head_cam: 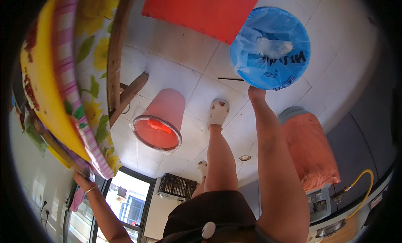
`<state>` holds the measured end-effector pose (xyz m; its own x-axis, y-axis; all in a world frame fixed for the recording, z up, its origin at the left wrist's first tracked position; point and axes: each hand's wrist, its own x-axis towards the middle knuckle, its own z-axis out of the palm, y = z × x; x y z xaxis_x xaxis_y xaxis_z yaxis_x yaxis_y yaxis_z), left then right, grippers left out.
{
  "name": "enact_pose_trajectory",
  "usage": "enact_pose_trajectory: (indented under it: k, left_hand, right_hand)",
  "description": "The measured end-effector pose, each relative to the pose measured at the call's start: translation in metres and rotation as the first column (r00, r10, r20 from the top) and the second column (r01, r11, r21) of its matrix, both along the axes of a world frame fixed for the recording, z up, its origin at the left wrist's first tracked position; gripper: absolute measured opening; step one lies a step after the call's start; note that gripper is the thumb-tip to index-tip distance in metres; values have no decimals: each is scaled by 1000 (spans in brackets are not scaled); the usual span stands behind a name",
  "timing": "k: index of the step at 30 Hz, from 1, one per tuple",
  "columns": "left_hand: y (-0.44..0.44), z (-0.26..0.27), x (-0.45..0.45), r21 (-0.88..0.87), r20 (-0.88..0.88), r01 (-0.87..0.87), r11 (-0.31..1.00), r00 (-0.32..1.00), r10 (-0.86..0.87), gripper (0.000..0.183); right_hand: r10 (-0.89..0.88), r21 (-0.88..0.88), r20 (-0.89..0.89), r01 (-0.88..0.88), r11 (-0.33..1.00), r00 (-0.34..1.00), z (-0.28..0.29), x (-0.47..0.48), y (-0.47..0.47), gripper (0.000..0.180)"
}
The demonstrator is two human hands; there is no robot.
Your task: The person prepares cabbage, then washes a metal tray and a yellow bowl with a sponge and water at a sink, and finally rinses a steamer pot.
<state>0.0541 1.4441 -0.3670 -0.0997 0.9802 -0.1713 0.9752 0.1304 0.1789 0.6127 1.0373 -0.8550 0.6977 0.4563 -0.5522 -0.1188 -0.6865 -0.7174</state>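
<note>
My left hand, with a bracelet at the wrist, is at the lower end of a blurred yellow patterned item. The item hides its fingertips, so its hold is unclear. Alongside is a pink checked edge, over a sunflower-print tablecloth on a wooden-framed table. My right hand is out of view. Before me, a round blue container covered or lined with clear plastic film holds a crumpled clear plastic piece. It bears black writing and hides my right foot.
A pink bin with a plastic liner stands on the tiles near my shoe. A red panel overhangs the floor. Nearby are a covered gas cylinder, its yellow hose, a black crate, another shoe and a glass door.
</note>
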Motion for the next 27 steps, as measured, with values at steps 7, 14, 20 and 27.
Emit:
enact_pose_trajectory:
  k: [7, 14, 20, 27]
  left_hand:
    - [-6, 15, 42, 0, 192, -401, 916, 899, 393, 32]
    - [2, -8, 37, -79, 192, -395, 915, 895, 403, 35]
    - [-18, -3, 59, 181, 12, -154, 972, 988, 154, 13]
    - [-11, -12, 88, -79, -524, 171, 982, 831, -186, 17]
  right_hand:
    - [175, -168, 394, -117, 979, 902, -7, -2, 26, 33]
    - [437, -417, 397, -266, 869, 807, -46, -4, -26, 29]
    - [577, -507, -220, -597, 622, 787, 76, -48, -54, 41]
    - [460, -429, -10, -419, 800, 888, 241, -101, -118, 6]
